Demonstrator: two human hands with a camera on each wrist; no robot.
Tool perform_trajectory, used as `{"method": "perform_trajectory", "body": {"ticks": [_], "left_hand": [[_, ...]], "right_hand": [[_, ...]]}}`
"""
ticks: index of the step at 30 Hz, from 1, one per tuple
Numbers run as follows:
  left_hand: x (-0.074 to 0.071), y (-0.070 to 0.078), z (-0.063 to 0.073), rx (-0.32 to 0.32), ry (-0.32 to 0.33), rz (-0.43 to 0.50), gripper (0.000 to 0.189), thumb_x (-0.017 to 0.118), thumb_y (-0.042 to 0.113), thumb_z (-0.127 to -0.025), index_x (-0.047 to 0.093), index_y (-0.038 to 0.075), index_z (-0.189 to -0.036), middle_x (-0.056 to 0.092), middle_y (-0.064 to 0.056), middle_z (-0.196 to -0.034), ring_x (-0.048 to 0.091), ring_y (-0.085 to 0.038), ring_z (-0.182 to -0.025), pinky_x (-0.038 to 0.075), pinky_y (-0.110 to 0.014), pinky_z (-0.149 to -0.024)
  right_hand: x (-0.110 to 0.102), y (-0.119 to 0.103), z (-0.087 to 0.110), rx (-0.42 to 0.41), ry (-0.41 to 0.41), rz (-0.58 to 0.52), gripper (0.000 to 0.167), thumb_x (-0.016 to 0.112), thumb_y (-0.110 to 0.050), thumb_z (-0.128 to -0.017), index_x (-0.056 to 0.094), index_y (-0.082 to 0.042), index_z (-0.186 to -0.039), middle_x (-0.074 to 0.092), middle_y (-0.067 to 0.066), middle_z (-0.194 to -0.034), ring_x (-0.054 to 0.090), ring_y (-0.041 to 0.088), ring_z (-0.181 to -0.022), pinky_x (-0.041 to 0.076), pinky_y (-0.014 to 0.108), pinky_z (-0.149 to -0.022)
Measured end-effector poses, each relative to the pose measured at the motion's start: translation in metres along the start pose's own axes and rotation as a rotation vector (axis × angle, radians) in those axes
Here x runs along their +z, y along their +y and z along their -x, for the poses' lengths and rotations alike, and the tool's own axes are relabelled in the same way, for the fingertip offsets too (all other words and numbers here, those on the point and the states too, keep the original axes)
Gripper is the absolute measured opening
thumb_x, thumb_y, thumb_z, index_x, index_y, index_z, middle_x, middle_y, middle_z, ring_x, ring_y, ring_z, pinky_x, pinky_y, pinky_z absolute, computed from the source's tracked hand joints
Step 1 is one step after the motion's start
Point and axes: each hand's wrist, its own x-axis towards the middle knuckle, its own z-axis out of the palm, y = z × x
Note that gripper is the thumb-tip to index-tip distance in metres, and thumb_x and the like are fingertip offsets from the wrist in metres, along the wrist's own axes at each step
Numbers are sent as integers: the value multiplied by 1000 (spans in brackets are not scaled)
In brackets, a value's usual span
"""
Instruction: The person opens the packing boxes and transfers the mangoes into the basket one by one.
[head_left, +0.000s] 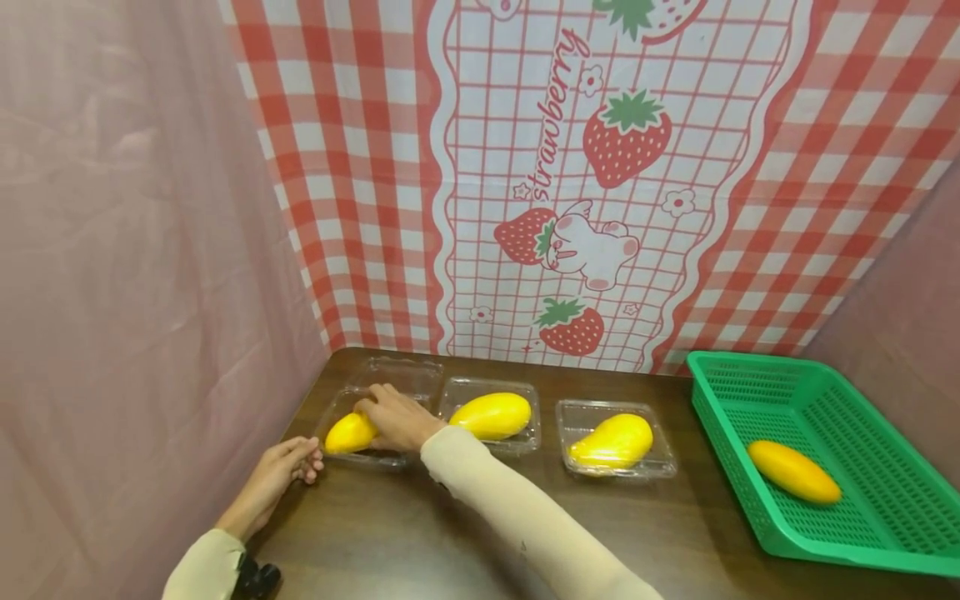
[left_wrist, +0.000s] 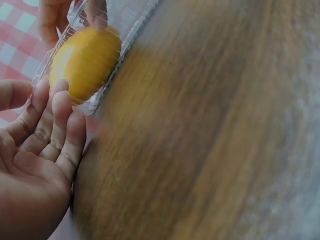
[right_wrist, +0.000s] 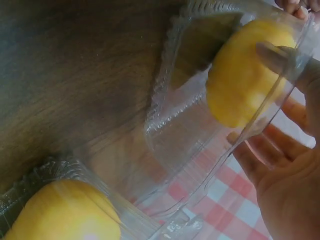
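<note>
In the head view my right hand (head_left: 393, 417) is over a yellow mango (head_left: 350, 434) in the leftmost clear plastic clamshell box (head_left: 386, 457). Its thumb lies against the mango (right_wrist: 245, 75) in the right wrist view, the other fingers bent along the far side. The box's lid (head_left: 405, 372) stands back, unfolded. By the box's left edge is my left hand (head_left: 281, 475). Its loosely bent fingertips (left_wrist: 61, 102) are at the box rim in the left wrist view; whether they touch it is hard to tell.
Two more clear boxes stand to the right, holding a mango (head_left: 491, 416) and another mango (head_left: 615, 442). A green plastic basket (head_left: 723, 450) at the right holds one orange-yellow mango (head_left: 795, 472). A checked strawberry-print cloth (head_left: 360, 167) hangs behind the brown table (head_left: 390, 533).
</note>
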Motion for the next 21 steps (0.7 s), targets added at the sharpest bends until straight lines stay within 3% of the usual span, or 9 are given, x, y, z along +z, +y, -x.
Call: {"method": "perform_trajectory", "body": {"ticks": [5,13,21], "left_hand": [[0,1,2,0,0,-11,35,53,28,-109,62,-5,-100,63,-8,-89,59,-16,-75,55,-27,-69],[1,2,4,-15,-15,-25,33,55,28,-108,63,-4,-101,64,-8,-89,60,-17,-76,56,-28,-71],[1,1,5,-22,-1,-25,34,57,29,-107,64,-4,-103,64,-8,-91,60,-18,-76,56,-28,-72]], "right_hand": [[1,0,-1,-13,-4,-28,53,85,-31,-88,62,-13,-132,65,3,-129,58,16,-115,45,22,-102],[9,0,1,8,-80,-20,64,84,-36,-88,57,-14,-141,62,4,-131,55,17,-120,43,25,-108],[10,1,1,-13,-56,-26,64,82,-44,-87,60,-13,-138,64,3,-124,57,15,-115,46,23,-102]]}}
